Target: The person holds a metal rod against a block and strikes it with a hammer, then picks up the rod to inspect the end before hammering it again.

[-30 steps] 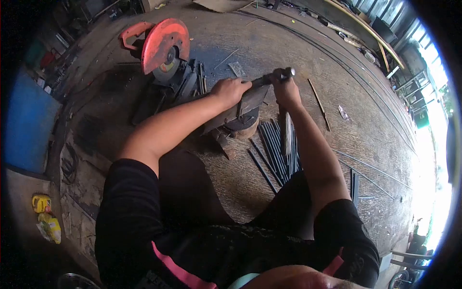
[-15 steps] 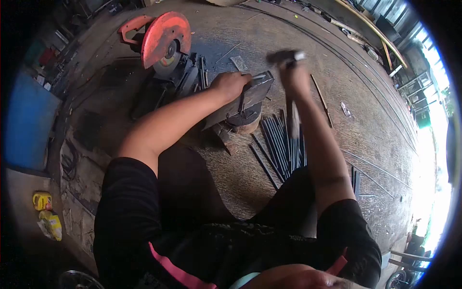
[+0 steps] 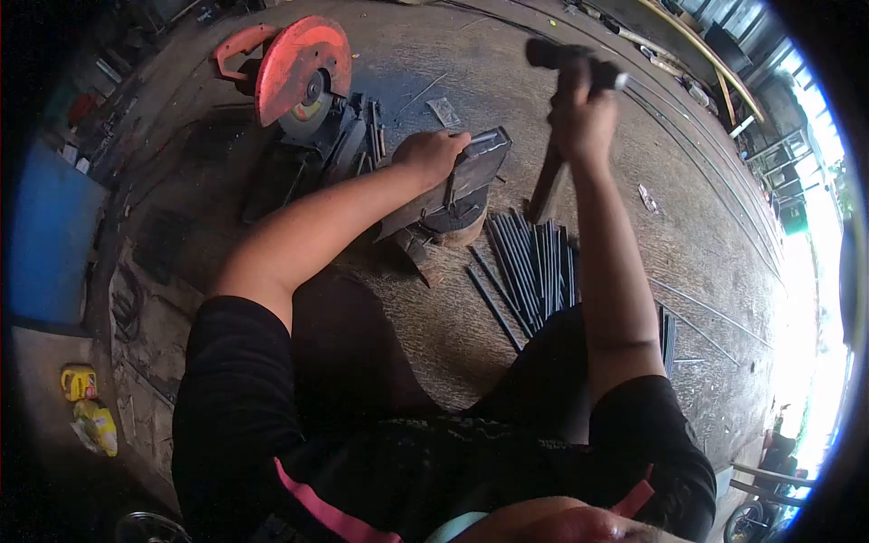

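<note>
In the head view my right hand (image 3: 584, 122) grips a hammer (image 3: 547, 185) by its handle near the head, raised to the right of a metal block. My left hand (image 3: 433, 156) is closed round a metal rod (image 3: 484, 143), whose end shows beyond the fingers. That rod lies along the top of the tilted steel block (image 3: 480, 170), which is fixed on a round wooden stump (image 3: 463, 233). Most of the rod is hidden under my left hand. Several dark cut rods (image 3: 516, 267) lie on the floor between the stump and my knees.
A red cut-off saw (image 3: 303, 72) stands at the upper left, beyond my left forearm. Long thin bars (image 3: 692, 149) stretch across the floor on the right. Yellow packages (image 3: 95, 421) sit at the lower left near a blue panel (image 3: 54, 231).
My right hand has lifted the hammer up and a little right, away from the block. The left hand stays on the rod. The view has shifted slightly.
</note>
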Action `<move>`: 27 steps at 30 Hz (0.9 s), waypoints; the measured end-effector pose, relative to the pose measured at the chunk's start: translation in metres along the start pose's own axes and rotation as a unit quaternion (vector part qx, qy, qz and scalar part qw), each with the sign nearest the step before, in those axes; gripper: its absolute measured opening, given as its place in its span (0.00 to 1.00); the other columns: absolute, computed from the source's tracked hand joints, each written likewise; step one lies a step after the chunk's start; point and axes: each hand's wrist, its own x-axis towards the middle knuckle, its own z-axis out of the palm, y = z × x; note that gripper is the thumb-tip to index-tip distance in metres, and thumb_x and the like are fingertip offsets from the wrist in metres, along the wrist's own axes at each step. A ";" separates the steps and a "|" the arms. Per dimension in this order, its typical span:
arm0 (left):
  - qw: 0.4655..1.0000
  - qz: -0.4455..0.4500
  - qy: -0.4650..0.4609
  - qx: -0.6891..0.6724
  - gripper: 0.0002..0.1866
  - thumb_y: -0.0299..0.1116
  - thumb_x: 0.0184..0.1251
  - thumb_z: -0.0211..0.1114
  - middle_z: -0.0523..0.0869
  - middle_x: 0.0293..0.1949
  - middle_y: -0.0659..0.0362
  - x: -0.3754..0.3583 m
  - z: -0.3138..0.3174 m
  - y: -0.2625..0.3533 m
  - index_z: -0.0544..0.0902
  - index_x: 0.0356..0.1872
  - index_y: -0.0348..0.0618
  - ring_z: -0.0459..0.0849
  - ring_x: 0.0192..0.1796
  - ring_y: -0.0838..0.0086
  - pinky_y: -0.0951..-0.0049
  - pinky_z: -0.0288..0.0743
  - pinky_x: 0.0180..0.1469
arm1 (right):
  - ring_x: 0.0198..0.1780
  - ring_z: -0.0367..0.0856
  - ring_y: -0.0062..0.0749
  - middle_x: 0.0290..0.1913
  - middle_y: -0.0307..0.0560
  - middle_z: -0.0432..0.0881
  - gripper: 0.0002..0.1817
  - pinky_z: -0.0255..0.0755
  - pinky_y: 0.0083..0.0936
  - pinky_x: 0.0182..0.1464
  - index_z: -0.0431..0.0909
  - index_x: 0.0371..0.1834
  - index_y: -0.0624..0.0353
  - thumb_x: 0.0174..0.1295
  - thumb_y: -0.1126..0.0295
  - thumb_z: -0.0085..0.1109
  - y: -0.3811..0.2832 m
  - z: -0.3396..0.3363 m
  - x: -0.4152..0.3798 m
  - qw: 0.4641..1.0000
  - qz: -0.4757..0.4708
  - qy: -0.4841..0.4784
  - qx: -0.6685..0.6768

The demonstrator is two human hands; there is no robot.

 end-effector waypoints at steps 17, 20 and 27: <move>0.999 -0.023 0.036 -0.025 0.14 0.39 0.68 0.53 0.84 0.32 0.41 -0.004 0.004 -0.013 0.78 0.41 0.39 0.83 0.39 0.43 0.47 0.76 0.42 | 0.54 0.79 0.59 0.47 0.67 0.82 0.34 0.73 0.45 0.55 0.74 0.55 0.61 0.62 0.40 0.51 0.087 0.031 -0.024 0.936 0.076 -0.199 -0.279; 0.999 -0.025 0.017 -0.035 0.15 0.40 0.70 0.52 0.84 0.34 0.40 -0.003 0.005 -0.016 0.79 0.38 0.37 0.82 0.41 0.42 0.47 0.75 0.44 | 0.55 0.79 0.59 0.48 0.67 0.82 0.34 0.72 0.44 0.56 0.73 0.56 0.61 0.62 0.40 0.50 0.076 0.025 -0.028 0.937 0.087 -0.197 -0.274; 0.993 -0.014 -0.044 -0.106 0.16 0.41 0.73 0.49 0.82 0.39 0.37 -0.002 0.019 -0.028 0.74 0.44 0.36 0.80 0.45 0.40 0.46 0.72 0.45 | 0.56 0.78 0.59 0.49 0.65 0.82 0.31 0.72 0.43 0.56 0.74 0.55 0.59 0.63 0.43 0.51 0.077 0.030 -0.037 0.941 0.086 -0.188 -0.267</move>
